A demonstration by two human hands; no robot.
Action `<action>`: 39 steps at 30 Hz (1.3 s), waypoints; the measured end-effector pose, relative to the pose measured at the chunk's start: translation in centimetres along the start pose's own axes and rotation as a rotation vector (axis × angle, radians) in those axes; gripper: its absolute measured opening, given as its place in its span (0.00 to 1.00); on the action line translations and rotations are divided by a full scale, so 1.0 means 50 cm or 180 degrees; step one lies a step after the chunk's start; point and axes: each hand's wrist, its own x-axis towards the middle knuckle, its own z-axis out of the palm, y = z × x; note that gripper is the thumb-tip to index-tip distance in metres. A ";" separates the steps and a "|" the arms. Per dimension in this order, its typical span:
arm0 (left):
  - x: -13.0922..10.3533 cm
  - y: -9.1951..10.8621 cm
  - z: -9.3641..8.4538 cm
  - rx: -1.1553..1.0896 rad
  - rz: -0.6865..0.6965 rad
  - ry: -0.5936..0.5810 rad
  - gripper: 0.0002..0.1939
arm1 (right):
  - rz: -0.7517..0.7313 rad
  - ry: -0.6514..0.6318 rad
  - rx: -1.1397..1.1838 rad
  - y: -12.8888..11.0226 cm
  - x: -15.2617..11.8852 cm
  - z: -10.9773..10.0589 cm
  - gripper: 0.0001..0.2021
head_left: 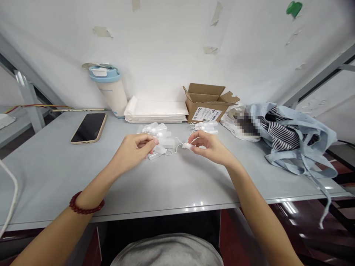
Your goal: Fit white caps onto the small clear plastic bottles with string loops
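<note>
My right hand [208, 146] pinches a small white piece with a thin white cord [187, 145], its loose ends pointing left. My left hand [138, 148] is closed, with thumb and forefinger pressed together; what it holds, if anything, I cannot make out. Just beyond the left fingers lies a loose pile of small translucent tube-like pieces [158, 129], some with white cords. A clear piece with a looped cord [154, 155] rests right beside those fingertips. Behind my right hand is a smaller row of similar clear pieces [206, 127].
Against the wall stand an open cardboard box [205, 107], a stack of white envelope-like sheets [158, 111] and a blue-lidded tumbler [108, 88]. A phone [88, 127] lies left on the grey table [177, 184]. At right are a plastic bag [235, 125] and a light-blue cloth bag [307, 129].
</note>
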 end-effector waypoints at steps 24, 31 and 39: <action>-0.012 -0.011 0.046 0.0409 0.0751 -0.0788 0.14 | -0.0082 -0.0195 0.1145 -0.034 -0.004 0.029 0.05; -0.023 0.005 0.062 -0.0148 0.0478 -0.0429 0.13 | -0.0114 -0.0208 0.1376 -0.025 -0.001 0.036 0.07; -0.022 0.001 0.064 -0.0816 0.0165 -0.0728 0.14 | -0.0162 -0.0307 0.1571 -0.020 0.000 0.041 0.08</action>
